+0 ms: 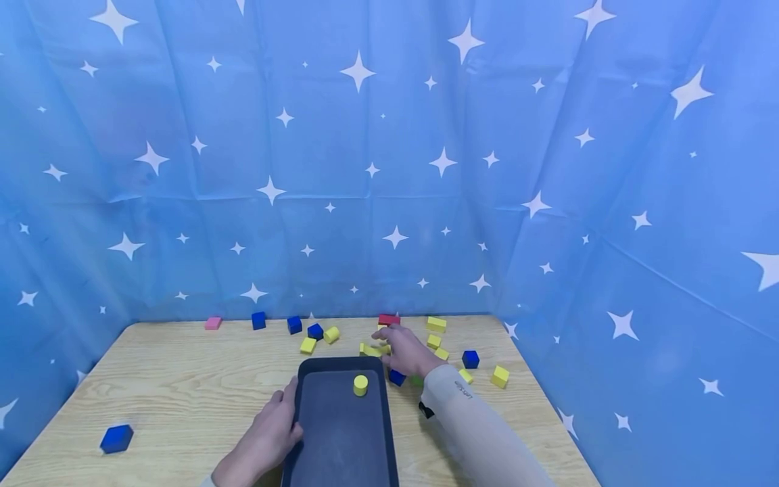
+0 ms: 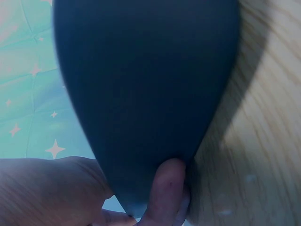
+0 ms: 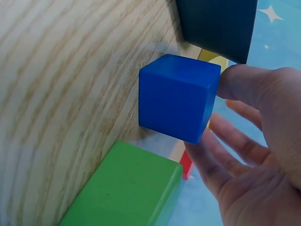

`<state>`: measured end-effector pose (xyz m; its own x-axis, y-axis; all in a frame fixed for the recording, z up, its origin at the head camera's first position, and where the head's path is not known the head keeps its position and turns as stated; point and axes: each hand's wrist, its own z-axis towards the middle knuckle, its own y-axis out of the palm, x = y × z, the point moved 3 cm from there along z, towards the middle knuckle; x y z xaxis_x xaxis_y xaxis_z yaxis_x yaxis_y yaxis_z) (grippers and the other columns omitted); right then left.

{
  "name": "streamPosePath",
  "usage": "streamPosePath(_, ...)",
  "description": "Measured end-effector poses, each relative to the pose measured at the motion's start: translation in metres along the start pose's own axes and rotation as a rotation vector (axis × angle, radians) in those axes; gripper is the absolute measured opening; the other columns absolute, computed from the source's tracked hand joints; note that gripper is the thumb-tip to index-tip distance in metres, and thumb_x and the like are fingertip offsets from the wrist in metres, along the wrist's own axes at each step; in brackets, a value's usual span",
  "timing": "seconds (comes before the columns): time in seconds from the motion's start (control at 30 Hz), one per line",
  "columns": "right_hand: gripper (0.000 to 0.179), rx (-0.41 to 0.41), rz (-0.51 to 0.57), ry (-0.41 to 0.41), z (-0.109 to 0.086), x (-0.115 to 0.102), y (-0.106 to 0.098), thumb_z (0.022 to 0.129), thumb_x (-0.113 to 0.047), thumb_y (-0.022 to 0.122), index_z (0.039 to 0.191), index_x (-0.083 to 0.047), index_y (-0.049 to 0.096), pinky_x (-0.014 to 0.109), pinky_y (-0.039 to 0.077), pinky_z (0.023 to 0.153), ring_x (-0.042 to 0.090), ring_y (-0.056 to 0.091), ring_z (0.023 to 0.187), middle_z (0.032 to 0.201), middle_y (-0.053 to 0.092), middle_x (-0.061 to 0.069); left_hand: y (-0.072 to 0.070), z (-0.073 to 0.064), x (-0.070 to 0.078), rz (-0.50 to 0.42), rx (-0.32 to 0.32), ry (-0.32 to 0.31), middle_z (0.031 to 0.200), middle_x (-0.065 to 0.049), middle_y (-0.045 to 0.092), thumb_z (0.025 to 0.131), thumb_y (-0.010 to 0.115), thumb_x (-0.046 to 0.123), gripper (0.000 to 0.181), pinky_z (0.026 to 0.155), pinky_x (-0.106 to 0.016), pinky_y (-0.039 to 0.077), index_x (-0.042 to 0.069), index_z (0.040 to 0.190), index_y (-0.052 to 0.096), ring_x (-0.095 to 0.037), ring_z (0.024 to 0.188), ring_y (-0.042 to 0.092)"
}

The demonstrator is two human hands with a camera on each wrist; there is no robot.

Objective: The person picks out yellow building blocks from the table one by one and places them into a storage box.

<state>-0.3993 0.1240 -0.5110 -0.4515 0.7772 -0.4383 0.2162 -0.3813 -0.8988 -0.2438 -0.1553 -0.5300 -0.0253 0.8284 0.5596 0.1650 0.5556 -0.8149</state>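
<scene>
A dark rectangular tray (image 1: 341, 439) lies in front of me, a yellow cylinder (image 1: 360, 385) standing inside it. My left hand (image 1: 264, 429) grips the tray's left side, thumb over the rim; in the left wrist view, fingers (image 2: 169, 186) press against the dark wall. Beyond the tray's far right corner, my right hand (image 1: 409, 350) reaches over the blocks with thumb and fingers apart around a yellow arch-shaped block (image 1: 372, 350). Under that hand are a blue cube (image 3: 176, 101) and a green block (image 3: 129, 186), both large in the right wrist view.
Several yellow blocks (image 1: 436, 324) and a blue cube (image 1: 470, 359) lie to the right, with a red block (image 1: 389, 319) at the back. Blue cubes (image 1: 258, 320) and a pink block (image 1: 213, 323) sit back left. Another blue block (image 1: 117, 439) lies front left. A starry blue curtain (image 1: 365, 135) surrounds the table.
</scene>
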Motion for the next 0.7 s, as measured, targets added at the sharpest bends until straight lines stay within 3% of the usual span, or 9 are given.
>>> streamPosePath(0.4,0.04,-0.013,0.009,0.009,0.0,0.007,0.003,0.108,-0.007,0.081,0.148,-0.008,0.078,0.051,0.066,0.116,0.033,0.077,0.136,0.146,0.081,0.013,0.0,0.0,0.001,0.006,-0.012,-0.017,0.15,-0.043,0.062,0.101,0.079,0.003,0.087,0.098,-0.06,0.069,-0.013,0.175,0.035,-0.036,0.112,0.076)
streamPosePath(0.7,0.036,0.001,0.021,0.024,-0.001,0.011,0.003,0.107,-0.006,0.082,0.143,-0.005,0.081,0.05,0.068,0.11,0.028,0.079,0.123,0.14,0.081,0.014,0.001,0.0,0.0,0.02,-0.011,-0.021,0.15,-0.042,0.062,0.101,0.079,0.003,0.088,0.099,-0.06,0.069,-0.012,0.176,0.035,-0.035,0.112,0.075)
